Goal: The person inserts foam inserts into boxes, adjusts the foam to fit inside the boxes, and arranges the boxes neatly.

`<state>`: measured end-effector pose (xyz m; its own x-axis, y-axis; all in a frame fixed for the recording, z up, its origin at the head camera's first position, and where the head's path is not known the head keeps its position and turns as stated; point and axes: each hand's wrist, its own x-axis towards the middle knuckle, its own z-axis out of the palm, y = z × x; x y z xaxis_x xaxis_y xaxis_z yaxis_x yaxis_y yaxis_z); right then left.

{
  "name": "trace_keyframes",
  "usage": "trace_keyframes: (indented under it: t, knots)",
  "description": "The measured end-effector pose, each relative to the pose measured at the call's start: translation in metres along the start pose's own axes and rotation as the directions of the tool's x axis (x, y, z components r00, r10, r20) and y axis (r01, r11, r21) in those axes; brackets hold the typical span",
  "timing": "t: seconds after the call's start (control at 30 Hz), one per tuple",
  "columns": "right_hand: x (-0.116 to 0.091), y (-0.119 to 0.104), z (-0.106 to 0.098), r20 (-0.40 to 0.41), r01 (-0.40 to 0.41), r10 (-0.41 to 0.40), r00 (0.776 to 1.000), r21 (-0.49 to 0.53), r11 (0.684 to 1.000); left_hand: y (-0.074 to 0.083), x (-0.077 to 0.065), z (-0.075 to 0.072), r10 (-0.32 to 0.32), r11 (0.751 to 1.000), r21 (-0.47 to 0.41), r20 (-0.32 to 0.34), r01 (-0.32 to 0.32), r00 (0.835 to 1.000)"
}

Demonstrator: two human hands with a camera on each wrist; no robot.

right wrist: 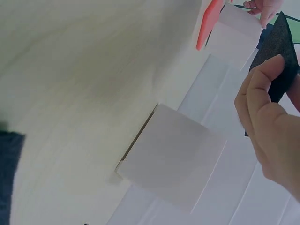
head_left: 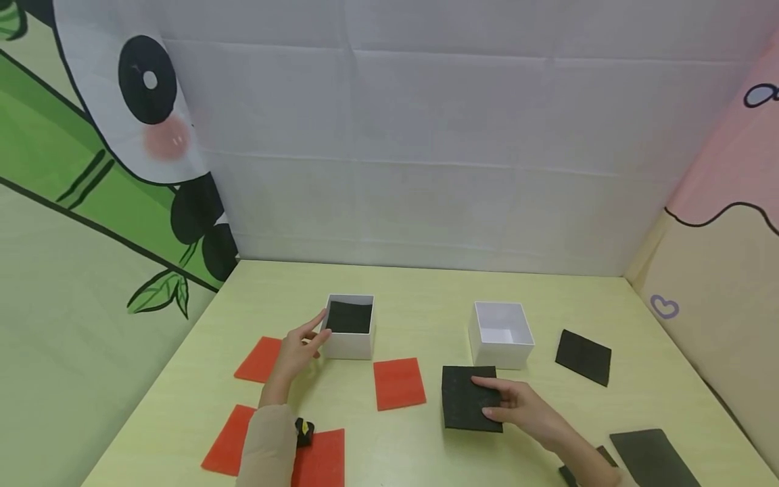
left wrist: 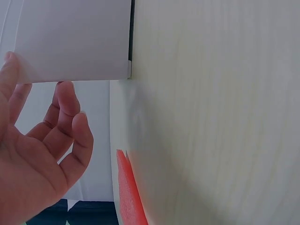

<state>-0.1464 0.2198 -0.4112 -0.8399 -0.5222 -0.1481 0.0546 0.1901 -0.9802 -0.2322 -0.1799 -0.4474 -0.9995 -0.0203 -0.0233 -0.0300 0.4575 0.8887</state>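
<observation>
In the head view, my left hand (head_left: 301,346) holds the left white box (head_left: 348,346) by its left side, thumb at the front. A black square piece (head_left: 349,316) lies inside that box. The left wrist view shows several fingertips against the box's edge. My right hand (head_left: 528,411) pinches another black square sheet (head_left: 464,398) at its right edge, thumb on top, raised over the table in front of the right white box (head_left: 504,348). That right box stands open at the top with nothing seen inside. The sheet's dark edge (right wrist: 275,47) shows in the right wrist view.
Red squares lie around the left arm and mid-table, one a red sheet (head_left: 399,383) between the hands. More black sheets lie at right, including a black sheet (head_left: 583,357) beside the right box. A white cloth wall (head_left: 426,169) closes off the table's (head_left: 420,287) back.
</observation>
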Motion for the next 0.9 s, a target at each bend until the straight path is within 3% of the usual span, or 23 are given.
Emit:
trace_keyframes:
  t: [0.2, 0.9]
  knots:
    - [0.010, -0.006, 0.005, -0.023, 0.018, -0.020, 1.000, -0.097, 0.995, 0.001, -0.002, -0.001, 0.008, 1.000, 0.000, 0.001, -0.008, 1.000]
    - [0.053, -0.014, 0.025, -0.012, 0.099, -0.099, 0.995, 0.018, 0.995, 0.002, -0.002, 0.000, -0.006, 1.000, 0.010, 0.003, 0.006, 1.000]
